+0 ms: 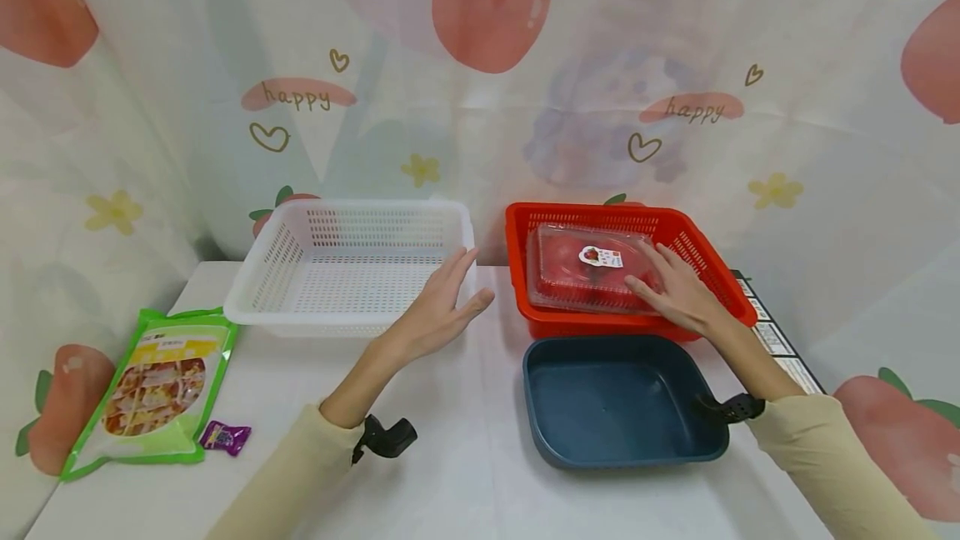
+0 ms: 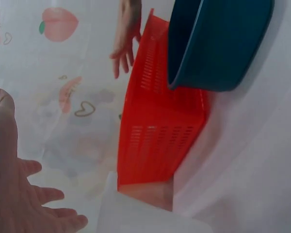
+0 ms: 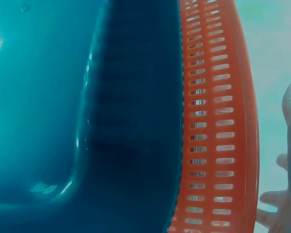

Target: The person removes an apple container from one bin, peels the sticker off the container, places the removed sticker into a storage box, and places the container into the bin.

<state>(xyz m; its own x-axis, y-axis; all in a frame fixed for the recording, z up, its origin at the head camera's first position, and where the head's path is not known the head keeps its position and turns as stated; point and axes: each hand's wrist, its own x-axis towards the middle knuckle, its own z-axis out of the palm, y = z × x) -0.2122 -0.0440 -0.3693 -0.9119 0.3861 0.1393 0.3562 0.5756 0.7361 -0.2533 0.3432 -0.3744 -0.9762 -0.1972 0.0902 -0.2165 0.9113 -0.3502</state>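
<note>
In the head view my left hand (image 1: 438, 311), fingers extended and thumb apart, overlaps the right end of a white perforated basket (image 1: 352, 329). My right hand (image 1: 684, 290) stretches over the right edge of a red perforated basket (image 1: 581, 326), its fingers straight at the right end of a clear plastic box (image 1: 577, 282). Red contents show through this box, which carries a white label and lies tilted in the red basket. The left wrist view has my left hand (image 2: 34, 194) with spread fingers and nothing in it. My right hand (image 3: 283, 194) appears partly at the right wrist view's edge.
A dark blue basin (image 1: 626, 407) stands in front of the red basket. On the left lie a green-edged food packet (image 1: 153, 394) and a small purple wrapped item (image 1: 227, 437). A printed curtain (image 1: 487, 140) hangs behind the white table (image 1: 450, 473).
</note>
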